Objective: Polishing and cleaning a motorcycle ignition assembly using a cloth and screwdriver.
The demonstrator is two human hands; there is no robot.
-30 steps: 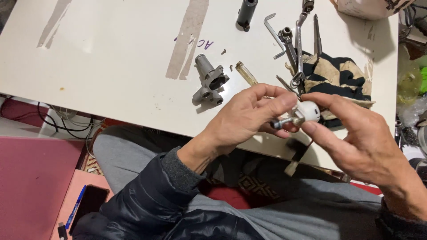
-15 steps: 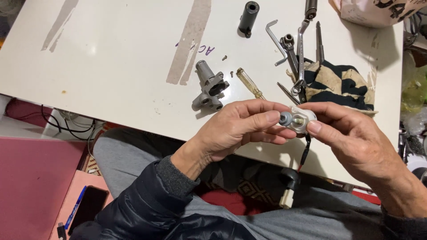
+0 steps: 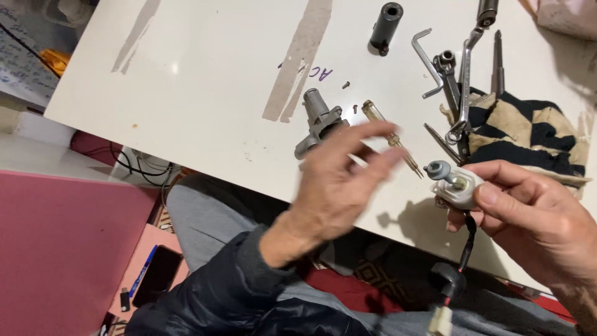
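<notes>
White tabletop (image 3: 205,93). Right hand (image 3: 535,218) grips small white switch housing (image 3: 457,190), wire hanging below. Left hand (image 3: 339,180) released, fingers spread, over screwdriver (image 3: 392,138) and grey metal fitting (image 3: 320,121). Judged: mid-inspection; next needs a tool picked

A white table (image 3: 186,93) carries two brownish tape strips (image 3: 298,62), one toward its left corner and one near the middle. A black cylinder (image 3: 385,26) stands near the far edge. Right of it lie a hex key (image 3: 425,59) and several wrenches (image 3: 463,87), partly on a striped black-and-cream cloth (image 3: 535,134) at the right edge. Beyond the near edge, a dark phone (image 3: 158,283) lies on a pink surface (image 3: 56,249).
</notes>
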